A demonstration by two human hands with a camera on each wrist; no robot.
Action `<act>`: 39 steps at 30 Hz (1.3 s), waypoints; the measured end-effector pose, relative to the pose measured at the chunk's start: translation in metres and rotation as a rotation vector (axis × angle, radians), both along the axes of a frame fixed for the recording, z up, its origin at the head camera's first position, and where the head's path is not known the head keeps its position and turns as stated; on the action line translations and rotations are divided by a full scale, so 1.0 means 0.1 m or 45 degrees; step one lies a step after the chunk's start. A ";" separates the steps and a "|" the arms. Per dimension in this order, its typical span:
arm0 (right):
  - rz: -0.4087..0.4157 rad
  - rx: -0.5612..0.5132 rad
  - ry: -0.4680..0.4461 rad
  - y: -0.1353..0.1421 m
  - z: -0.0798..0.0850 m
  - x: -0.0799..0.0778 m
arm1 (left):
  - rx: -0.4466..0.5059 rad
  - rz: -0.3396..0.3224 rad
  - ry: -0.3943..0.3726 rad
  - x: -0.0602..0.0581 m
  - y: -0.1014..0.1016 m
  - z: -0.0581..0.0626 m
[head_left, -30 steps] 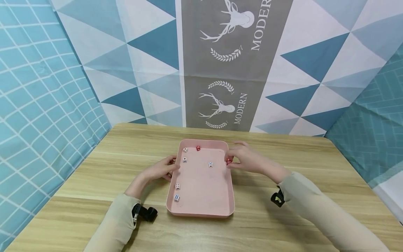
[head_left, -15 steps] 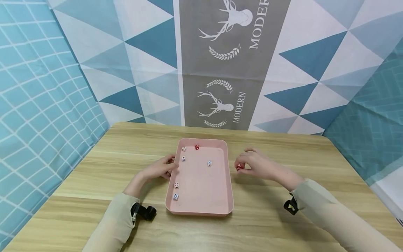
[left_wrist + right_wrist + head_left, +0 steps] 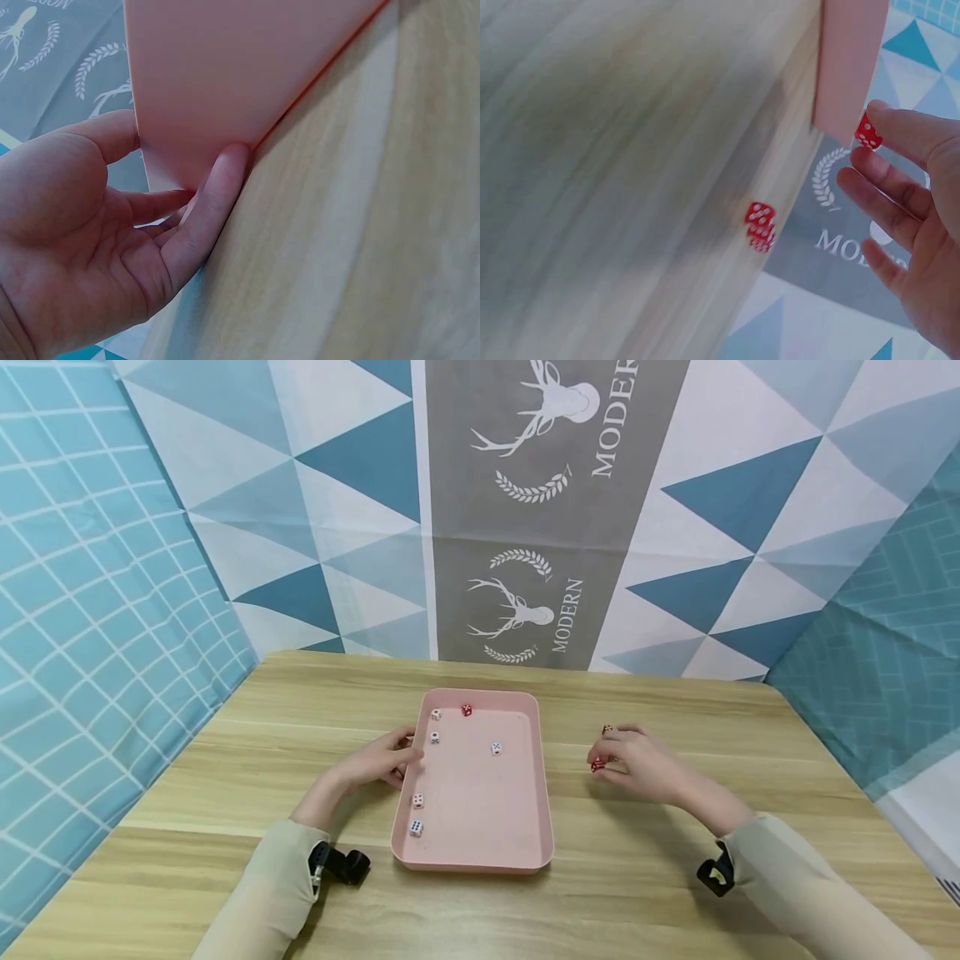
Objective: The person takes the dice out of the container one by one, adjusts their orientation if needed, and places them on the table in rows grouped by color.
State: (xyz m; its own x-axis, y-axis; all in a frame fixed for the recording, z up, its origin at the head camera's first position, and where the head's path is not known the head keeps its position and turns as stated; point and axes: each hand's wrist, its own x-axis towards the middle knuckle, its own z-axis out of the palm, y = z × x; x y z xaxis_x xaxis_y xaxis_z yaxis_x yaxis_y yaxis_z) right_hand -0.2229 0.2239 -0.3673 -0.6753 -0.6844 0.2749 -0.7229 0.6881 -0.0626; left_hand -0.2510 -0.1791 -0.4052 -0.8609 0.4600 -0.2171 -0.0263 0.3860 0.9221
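In the head view my left hand holds the left wall of a shallow pink tray. The left wrist view has the thumb over the rim and the other fingers against the outside. To the right of the tray, my right hand pinches a red die with white dots between thumb and fingertips, off the tray. Just beyond that hand another red die is partly visible. The right wrist view makes out red dice close together on the table; whether they are stacked I cannot tell.
Inside the tray, white dice lie mostly along the left side. One white die sits nearer the middle, and a red die is by the far wall. The wooden table meets a patterned cloth behind.
My right hand has lifted a red die from the tray's right side and carried it rightward over the table. A red die beyond that hand has come into view. The left hand stays on the tray.
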 end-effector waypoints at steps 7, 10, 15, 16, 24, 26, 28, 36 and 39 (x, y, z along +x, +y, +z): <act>-0.073 0.017 0.022 0.11 -0.06 0.00 | 0.016 -0.015 -0.003 -0.02 -0.02 0.00; -0.122 0.038 0.018 0.16 -0.09 -0.02 | 0.013 -0.014 0.000 -0.02 -0.02 -0.01; -0.196 0.066 0.017 0.24 -0.14 -0.06 | 0.004 -0.004 0.000 -0.02 -0.01 0.00; -0.207 0.069 0.016 0.25 -0.16 -0.07 | 0.008 -0.003 0.000 -0.02 -0.01 0.00; -0.255 0.094 -0.010 0.30 -0.22 -0.12 | 0.006 0.000 -0.001 -0.03 -0.01 0.02; -0.257 0.104 -0.008 0.29 -0.23 -0.13 | 0.005 0.000 0.001 -0.03 0.00 0.03; -0.256 0.108 -0.008 0.29 -0.24 -0.14 | 0.007 -0.003 0.003 -0.02 0.00 0.03; -0.276 0.115 -0.009 0.29 -0.27 -0.17 | 0.011 -0.002 0.000 -0.02 0.01 0.03; -0.282 0.106 0.001 0.29 -0.29 -0.17 | 0.014 0.005 -0.010 -0.01 0.01 0.02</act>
State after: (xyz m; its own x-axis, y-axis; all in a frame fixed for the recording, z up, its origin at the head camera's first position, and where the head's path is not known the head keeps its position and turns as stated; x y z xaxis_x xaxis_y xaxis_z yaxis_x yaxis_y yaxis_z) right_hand -0.2398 0.2527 -0.3964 -0.8111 -0.5401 0.2246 -0.5540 0.8325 0.0014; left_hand -0.2520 -0.1780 -0.4030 -0.8612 0.4588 -0.2188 -0.0350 0.3759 0.9260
